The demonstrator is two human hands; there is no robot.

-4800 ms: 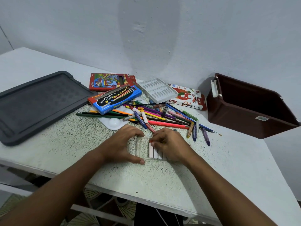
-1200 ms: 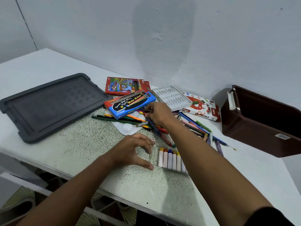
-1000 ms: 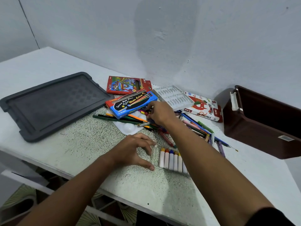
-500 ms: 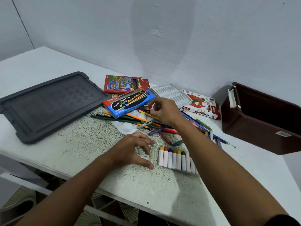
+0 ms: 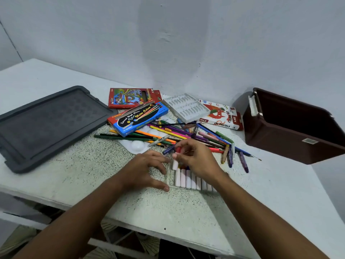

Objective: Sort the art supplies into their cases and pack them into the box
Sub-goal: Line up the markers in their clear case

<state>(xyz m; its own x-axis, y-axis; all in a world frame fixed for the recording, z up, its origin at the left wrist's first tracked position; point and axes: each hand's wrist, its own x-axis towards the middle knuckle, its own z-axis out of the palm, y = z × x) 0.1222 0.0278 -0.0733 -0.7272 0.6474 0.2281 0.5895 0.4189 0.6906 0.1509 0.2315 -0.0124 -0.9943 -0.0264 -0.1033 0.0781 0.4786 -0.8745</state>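
A clear plastic tray (image 5: pixel 169 181) near the table's front edge holds a row of white paint tubes (image 5: pixel 188 179). My left hand (image 5: pixel 144 170) grips the tray's left end between thumb and fingers. My right hand (image 5: pixel 198 158) pinches a white tube with a red cap (image 5: pixel 175 161) over the tray's left slot. Behind them lies a heap of coloured pencils, brushes and crayons (image 5: pixel 186 134). The blue water-colour box (image 5: pixel 138 118), the red pencil box (image 5: pixel 130 98), a white ribbed tray (image 5: pixel 186 107) and the oil pastels box (image 5: pixel 222 114) lie at the back.
A brown storage box (image 5: pixel 291 126) stands open at the right by the wall. Its dark grey lid (image 5: pixel 46 124) lies flat at the left. A white paint palette (image 5: pixel 137 145) is partly under the pencils. The table's front edge runs just below my forearms.
My right hand has come back from the heap with a red-capped tube and now holds it over the tray's left end. More tubes stand in the tray than at first. My left hand stays put.
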